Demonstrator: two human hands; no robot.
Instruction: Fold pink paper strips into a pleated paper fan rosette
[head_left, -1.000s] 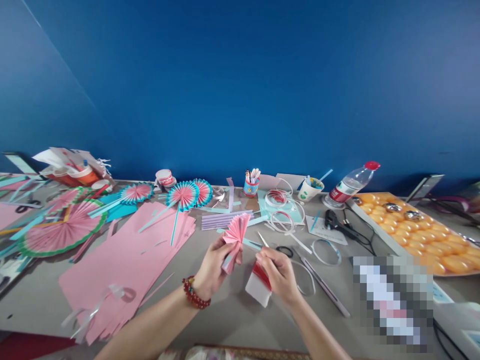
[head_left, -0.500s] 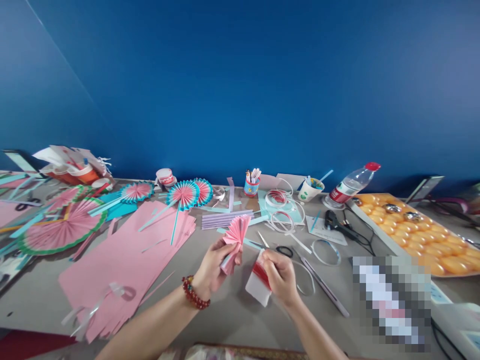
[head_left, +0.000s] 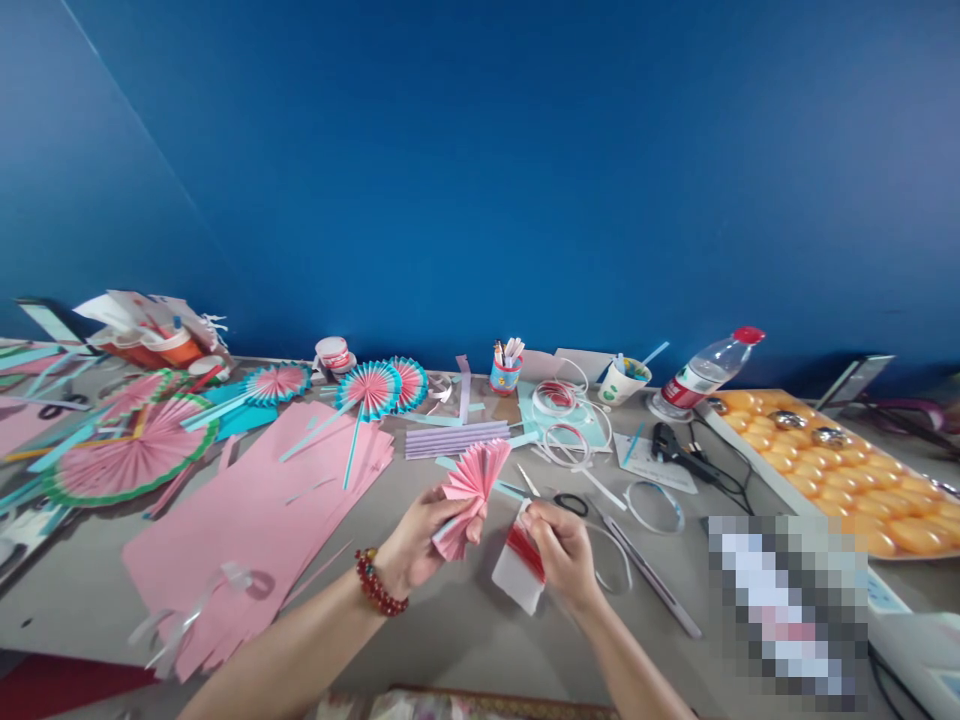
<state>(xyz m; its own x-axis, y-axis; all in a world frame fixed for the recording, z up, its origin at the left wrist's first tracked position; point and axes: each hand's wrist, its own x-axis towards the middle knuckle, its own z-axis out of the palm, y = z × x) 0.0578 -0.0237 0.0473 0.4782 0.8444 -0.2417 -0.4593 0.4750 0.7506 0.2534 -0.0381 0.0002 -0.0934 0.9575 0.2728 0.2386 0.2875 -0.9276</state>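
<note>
Flaring both ways, pleated pink paper (head_left: 475, 474) is clamped in the left hand (head_left: 420, 530), red-banded card (head_left: 517, 578) in the right hand (head_left: 562, 550).

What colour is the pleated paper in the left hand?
The pleated paper is mostly pink; head view.

Our left hand (head_left: 420, 540) grips near seven o'clock, left forearm (head_left: 307, 642) driving towards two; our right hand (head_left: 562, 550) pinches at five, right forearm (head_left: 630, 655) angled towards eleven!
</note>
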